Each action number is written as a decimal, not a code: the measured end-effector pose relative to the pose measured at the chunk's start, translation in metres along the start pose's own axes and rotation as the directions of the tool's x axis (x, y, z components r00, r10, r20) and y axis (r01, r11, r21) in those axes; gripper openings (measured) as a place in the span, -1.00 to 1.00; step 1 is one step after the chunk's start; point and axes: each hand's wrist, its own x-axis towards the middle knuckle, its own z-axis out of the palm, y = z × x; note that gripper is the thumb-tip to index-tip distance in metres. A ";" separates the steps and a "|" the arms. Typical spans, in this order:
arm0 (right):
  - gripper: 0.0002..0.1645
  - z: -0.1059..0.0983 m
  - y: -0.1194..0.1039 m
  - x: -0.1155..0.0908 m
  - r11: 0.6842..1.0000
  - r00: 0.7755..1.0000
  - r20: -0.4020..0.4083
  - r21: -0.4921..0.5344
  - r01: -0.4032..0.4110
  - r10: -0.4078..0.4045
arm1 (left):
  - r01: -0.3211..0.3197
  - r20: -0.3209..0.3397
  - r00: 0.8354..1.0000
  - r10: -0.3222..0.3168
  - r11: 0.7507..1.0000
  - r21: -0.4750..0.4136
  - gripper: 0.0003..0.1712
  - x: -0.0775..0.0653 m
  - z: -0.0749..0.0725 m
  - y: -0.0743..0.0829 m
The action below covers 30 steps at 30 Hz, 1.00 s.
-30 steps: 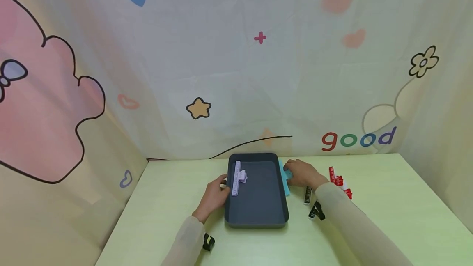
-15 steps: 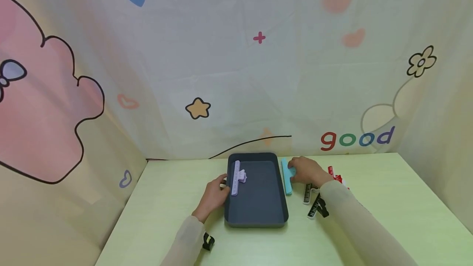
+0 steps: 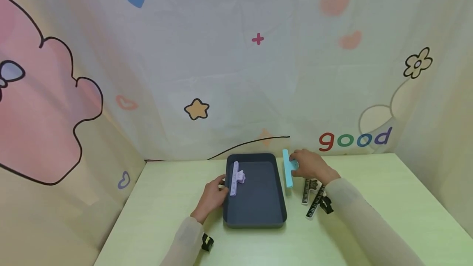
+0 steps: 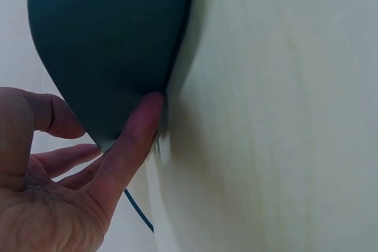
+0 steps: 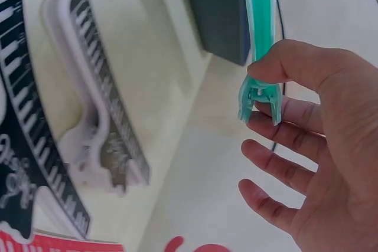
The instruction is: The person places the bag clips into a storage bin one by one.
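Note:
A dark grey rectangular tray (image 3: 255, 208) lies on the table with a lilac sealing clip (image 3: 234, 179) inside, along its left wall. My left hand (image 3: 211, 197) holds the tray's left side, its thumb (image 4: 142, 116) against the outer wall and the other fingertips at the rim. My right hand (image 3: 312, 164) pinches the small handle of a turquoise sealing clip (image 3: 288, 169) between thumb and fingers, raised off the table just right of the tray. In the right wrist view the same turquoise clip (image 5: 261, 22) points away, its spring end at the fingertips.
Two black-and-white piano-key clips (image 3: 306, 192) lie on the table under the right forearm. Part of a red clip (image 5: 65, 245) shows in the right wrist view; the forearm hides it from the head. A printed curtain (image 3: 240, 73) hangs behind the table.
My right hand has moved right and lifted the turquoise clip off the table beside the tray. The right forearm now covers the red clips. My left hand stays at the tray.

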 end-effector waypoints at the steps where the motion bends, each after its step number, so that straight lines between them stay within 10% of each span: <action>1: -0.48 -0.002 -0.002 0.000 1.000 1.000 -0.007 -0.006 0.006 -0.006 | -0.001 0.001 1.000 0.001 1.000 0.001 -0.38 0.000 0.000 0.000; 30: -0.49 -0.034 -0.062 0.013 0.994 0.992 -0.092 -0.068 0.081 -0.087 | 0.005 0.007 1.000 -0.005 1.000 -0.001 -0.38 0.000 -0.001 0.001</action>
